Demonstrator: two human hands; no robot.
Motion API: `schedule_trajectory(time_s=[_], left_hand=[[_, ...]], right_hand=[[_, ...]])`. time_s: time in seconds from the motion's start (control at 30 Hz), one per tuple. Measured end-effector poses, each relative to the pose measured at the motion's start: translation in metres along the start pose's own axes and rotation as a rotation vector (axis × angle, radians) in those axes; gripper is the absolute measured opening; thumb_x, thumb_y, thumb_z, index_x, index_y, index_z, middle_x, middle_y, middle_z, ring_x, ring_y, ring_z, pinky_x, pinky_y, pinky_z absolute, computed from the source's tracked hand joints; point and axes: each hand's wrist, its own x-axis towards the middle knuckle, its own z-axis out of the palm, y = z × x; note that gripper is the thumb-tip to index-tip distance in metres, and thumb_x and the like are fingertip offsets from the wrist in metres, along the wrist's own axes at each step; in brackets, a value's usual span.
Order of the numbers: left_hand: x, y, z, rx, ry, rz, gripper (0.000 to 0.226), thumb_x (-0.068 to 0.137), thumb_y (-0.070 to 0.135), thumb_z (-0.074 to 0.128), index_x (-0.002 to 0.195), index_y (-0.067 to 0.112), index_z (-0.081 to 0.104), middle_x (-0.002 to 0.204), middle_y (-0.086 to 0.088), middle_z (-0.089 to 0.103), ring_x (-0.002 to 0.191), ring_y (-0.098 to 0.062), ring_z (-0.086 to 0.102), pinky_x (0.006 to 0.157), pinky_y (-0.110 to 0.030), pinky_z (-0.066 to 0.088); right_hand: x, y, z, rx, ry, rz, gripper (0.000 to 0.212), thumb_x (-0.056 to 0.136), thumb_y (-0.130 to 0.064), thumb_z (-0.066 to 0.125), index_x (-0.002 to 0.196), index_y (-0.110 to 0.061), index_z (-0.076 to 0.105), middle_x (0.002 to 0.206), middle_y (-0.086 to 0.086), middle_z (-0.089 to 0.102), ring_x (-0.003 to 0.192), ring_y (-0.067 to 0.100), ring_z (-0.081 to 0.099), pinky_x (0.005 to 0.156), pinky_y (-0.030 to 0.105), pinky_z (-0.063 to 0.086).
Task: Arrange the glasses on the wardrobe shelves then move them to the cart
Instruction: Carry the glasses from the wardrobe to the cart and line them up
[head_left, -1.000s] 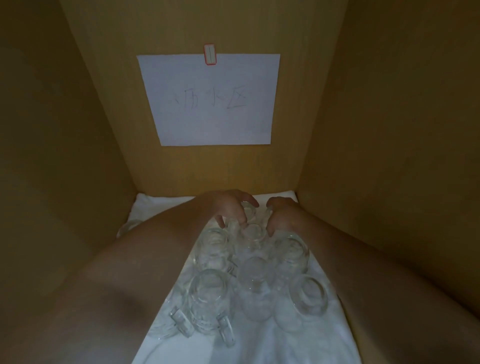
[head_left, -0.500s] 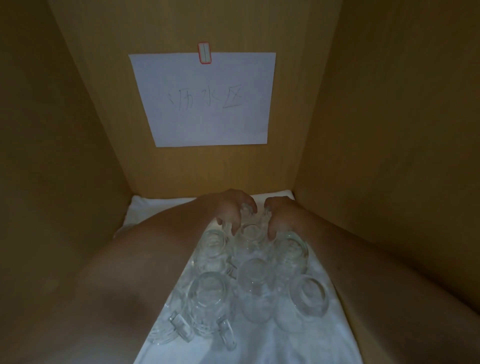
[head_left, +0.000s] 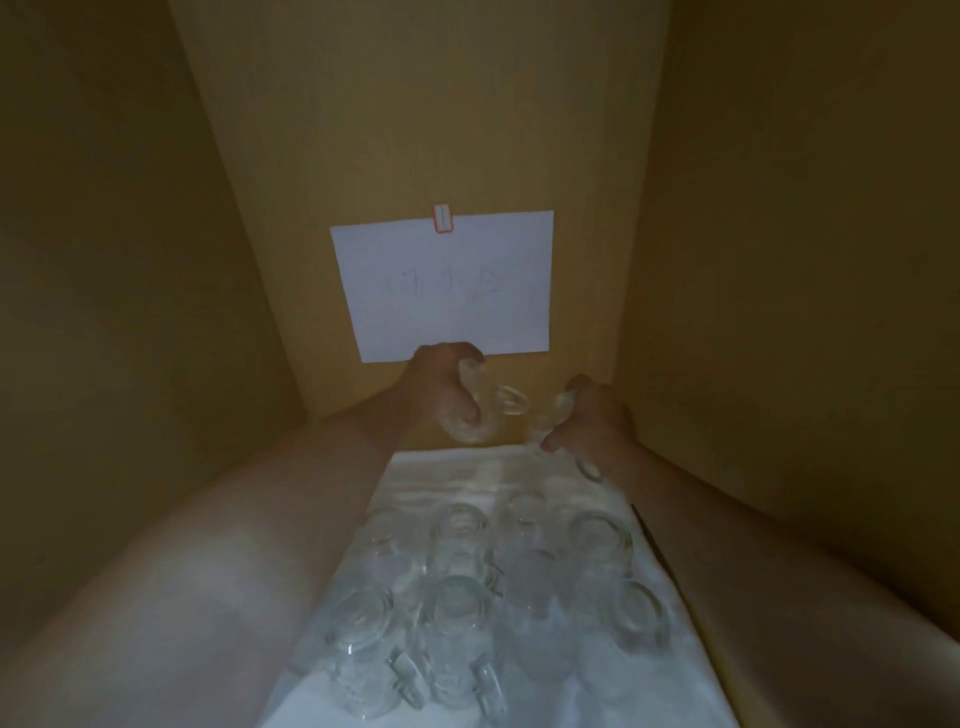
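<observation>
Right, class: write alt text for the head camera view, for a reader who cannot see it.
Inside a dim wooden wardrobe compartment, the left hand and right hand each hold a clear glass raised above a white cloth covered with more glasses. A paper sign hangs on the back wall.

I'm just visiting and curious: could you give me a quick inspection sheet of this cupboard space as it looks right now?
Surface: white cloth covers the shelf floor.
Job's things: clear glasses stand clustered on the cloth; one lifted glass in the left hand, another glass in the right.
Clutter: nothing seen.
Hands: left hand grips its glass; right hand grips its glass; both raised above the cloth.
Cables: nothing seen.
Surroundings: wooden walls; paper sheet taped on the back wall, writing too faint to read.
</observation>
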Motion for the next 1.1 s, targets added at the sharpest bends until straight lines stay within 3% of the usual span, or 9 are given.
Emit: schedule_trajectory(time_s=[0.17,0.27,0.33,0.53,0.6,0.67,0.8,0.97,1.1], left_hand=[[-0.036,0.017,-0.038,-0.451,0.216,-0.166,0.077,0.043,0.023,0.098,0.113,0.031,0.067,0.108,0.007,0.062,0.099,-0.020,0.065,0.077,-0.039,0.062],[-0.067,0.023,-0.057,-0.751,0.287,-0.196,0.062,0.049,0.019,0.097,0.100,0.034,0.064,0.103,0.015,0.060,0.092,-0.018,0.067,0.071,-0.048,0.064],[-0.087,0.021,-0.069,-0.955,0.302,-0.242,0.062,0.059,0.010,0.097,0.107,0.030,0.064,0.111,0.009,0.060,0.094,-0.021,0.068,0.067,-0.051,0.064],[-0.156,0.015,-0.094,-1.330,0.280,-0.230,0.069,0.070,0.004,0.089,0.126,0.017,0.051,0.127,-0.011,0.059,0.104,-0.036,0.070,0.077,-0.058,0.061],[-0.179,0.017,-0.100,-1.392,0.242,-0.210,0.066,0.073,0.003,0.085,0.129,0.014,0.051,0.128,-0.014,0.062,0.102,-0.037,0.071,0.080,-0.058,0.061],[-0.202,0.023,-0.106,-1.455,0.223,-0.227,0.052,0.076,0.002,0.080,0.122,0.012,0.059,0.121,-0.017,0.067,0.092,-0.035,0.075,0.079,-0.057,0.061],[-0.246,0.034,-0.115,-1.589,0.228,-0.220,0.039,0.074,0.001,0.076,0.110,0.011,0.065,0.108,-0.020,0.070,0.088,-0.039,0.075,0.080,-0.060,0.060],[-0.288,0.043,-0.117,-1.730,0.176,-0.150,0.057,0.067,0.006,0.081,0.121,0.010,0.066,0.121,-0.023,0.067,0.105,-0.045,0.068,0.082,-0.057,0.058],[-0.312,0.056,-0.100,-1.737,0.117,-0.133,0.055,0.073,0.040,0.089,0.116,0.010,0.070,0.112,-0.020,0.074,0.092,-0.040,0.074,0.080,-0.052,0.058]], right_hand=[[-0.022,-0.019,-0.021,0.502,0.092,0.096,0.072,0.054,-0.026,0.098,0.115,-0.012,0.063,0.110,0.005,0.069,0.099,0.026,0.069,0.077,0.039,0.061],[-0.049,-0.025,-0.027,0.862,0.086,0.139,0.048,0.055,-0.018,0.098,0.090,-0.017,0.065,0.086,0.001,0.068,0.076,0.019,0.069,0.058,0.040,0.061],[-0.068,-0.025,-0.032,1.021,0.007,0.131,0.038,0.060,-0.017,0.095,0.088,-0.012,0.070,0.078,0.002,0.065,0.067,0.017,0.066,0.055,0.036,0.058],[-0.126,-0.024,-0.042,1.284,-0.176,0.100,0.039,0.076,-0.027,0.086,0.111,-0.015,0.076,0.106,0.011,0.062,0.097,0.027,0.062,0.084,0.044,0.060],[-0.149,-0.027,-0.044,1.358,-0.194,0.091,0.040,0.078,-0.029,0.084,0.114,-0.015,0.074,0.116,0.008,0.069,0.106,0.027,0.068,0.079,0.044,0.063],[-0.171,-0.030,-0.045,1.488,-0.216,0.098,0.037,0.084,-0.027,0.078,0.119,-0.014,0.071,0.117,0.008,0.074,0.104,0.028,0.073,0.073,0.040,0.062],[-0.217,-0.036,-0.049,1.735,-0.268,0.073,0.043,0.091,-0.023,0.065,0.132,-0.010,0.064,0.122,0.013,0.072,0.111,0.032,0.071,0.095,0.045,0.055],[-0.280,-0.031,-0.057,1.898,-0.337,-0.003,0.043,0.088,-0.044,0.074,0.111,-0.009,0.079,0.126,0.013,0.071,0.113,0.035,0.069,0.080,0.041,0.059],[-0.324,-0.023,-0.067,1.981,-0.373,-0.048,0.063,0.086,-0.056,0.074,0.117,-0.002,0.075,0.132,0.018,0.066,0.115,0.035,0.068,0.083,0.046,0.060]])
